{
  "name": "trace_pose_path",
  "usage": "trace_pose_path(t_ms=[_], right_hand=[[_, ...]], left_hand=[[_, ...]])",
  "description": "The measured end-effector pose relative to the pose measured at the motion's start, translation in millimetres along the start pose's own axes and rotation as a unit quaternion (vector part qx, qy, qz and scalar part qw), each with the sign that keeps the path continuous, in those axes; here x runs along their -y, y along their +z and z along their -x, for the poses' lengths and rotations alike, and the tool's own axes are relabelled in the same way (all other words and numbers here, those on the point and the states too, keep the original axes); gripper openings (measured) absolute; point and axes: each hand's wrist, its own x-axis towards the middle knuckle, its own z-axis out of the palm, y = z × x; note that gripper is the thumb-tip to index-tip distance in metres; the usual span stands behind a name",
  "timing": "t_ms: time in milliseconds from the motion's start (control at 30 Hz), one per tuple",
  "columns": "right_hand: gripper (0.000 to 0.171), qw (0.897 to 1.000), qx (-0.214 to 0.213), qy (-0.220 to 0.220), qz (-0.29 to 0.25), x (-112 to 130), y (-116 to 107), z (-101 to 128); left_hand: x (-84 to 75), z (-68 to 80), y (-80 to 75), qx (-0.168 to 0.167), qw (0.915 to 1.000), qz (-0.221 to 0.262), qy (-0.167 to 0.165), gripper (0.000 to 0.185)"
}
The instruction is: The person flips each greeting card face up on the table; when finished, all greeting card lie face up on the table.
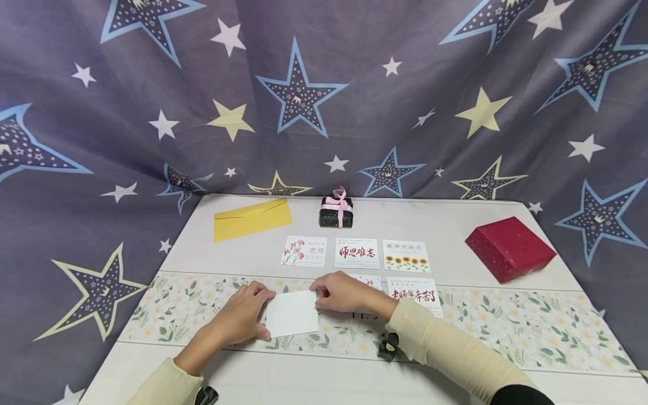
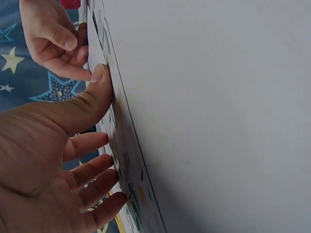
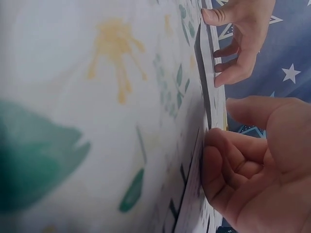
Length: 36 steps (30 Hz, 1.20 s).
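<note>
A blank white square card (image 1: pixel 292 314) lies at the front middle of the table. My left hand (image 1: pixel 244 313) spans its left edge, with a finger at the far left corner and the thumb at the near one. In the left wrist view, this hand's thumb and fingers are spread apart. My right hand (image 1: pixel 340 292) is at the card's far right corner, its fingers loosely bent and touching there. From the right wrist, a gap shows between its uppermost digit and the bent fingers (image 3: pixel 212 165). My right forearm and hand partly cover two printed cards.
Beyond my hands lie a carnation card (image 1: pixel 304 251), a red-lettered card (image 1: pixel 356 253) and a sunflower card (image 1: pixel 406 256). Another lettered card (image 1: pixel 415 296) is beside my right forearm. Farther back are a yellow envelope (image 1: pixel 253 219), a ribboned black box (image 1: pixel 336 216) and a red box (image 1: pixel 510 247).
</note>
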Motion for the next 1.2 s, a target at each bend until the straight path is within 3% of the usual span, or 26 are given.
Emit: trace_pose_path(t_ms=[567, 833, 933, 1033, 1133, 1200], right_hand=[[0.015, 0.996, -0.046, 0.023, -0.066, 2.9, -1.9, -3.5], [0.017, 0.995, -0.053, -0.004, -0.089, 4.4, -4.7, -1.5], [0.022, 0.991, -0.068, -0.021, -0.11, 5.6, -7.2, -1.8], [0.025, 0.988, -0.088, -0.041, -0.116, 6.3, -9.7, -2.6], [0.026, 0.987, -0.1, -0.049, -0.119, 7.1, -12.2, -2.0], [0.024, 0.986, -0.104, -0.051, -0.117, 6.9, -13.9, -1.1]], left_hand=[[0.8, 0.5, -2.1, -0.002, 1.0, 0.005, -0.006, 0.097], [3.1, -2.6, -3.0, -0.018, 0.9995, 0.023, -0.014, 0.096], [4.9, -6.2, -3.3, -0.042, 0.9978, 0.039, -0.032, 0.083], [7.0, -11.0, -3.5, -0.085, 0.9938, 0.056, -0.046, 0.054], [8.9, -14.9, -4.5, -0.134, 0.9875, 0.071, -0.042, 0.023], [10.0, -16.4, -5.5, -0.164, 0.9825, 0.082, -0.033, 0.014]])
